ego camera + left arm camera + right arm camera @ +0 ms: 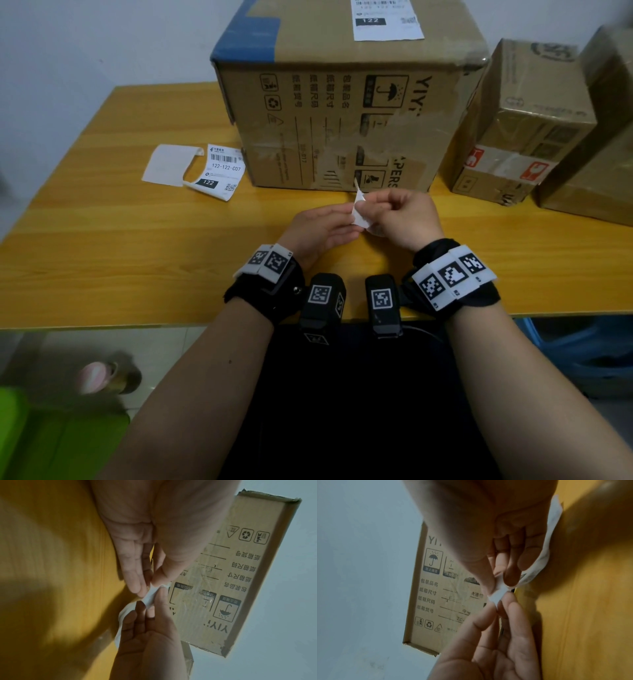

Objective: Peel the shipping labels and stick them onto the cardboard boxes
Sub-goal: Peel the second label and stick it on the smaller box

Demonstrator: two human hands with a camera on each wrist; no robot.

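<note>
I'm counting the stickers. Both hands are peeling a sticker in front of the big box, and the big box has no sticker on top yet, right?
Not quite. Both hands, left hand and right hand, do pinch a label in front of the big box. But the head view shows a white shipping label already stuck on its top.

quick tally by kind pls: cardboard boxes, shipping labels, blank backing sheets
Cardboard boxes: 3, the big box, a taped smaller box, and one cut off at the right edge.
Shipping labels: 3, one stuck on the big box, one on the table, one in both hands.
Backing sheets: 1.
Total: 7.
</note>
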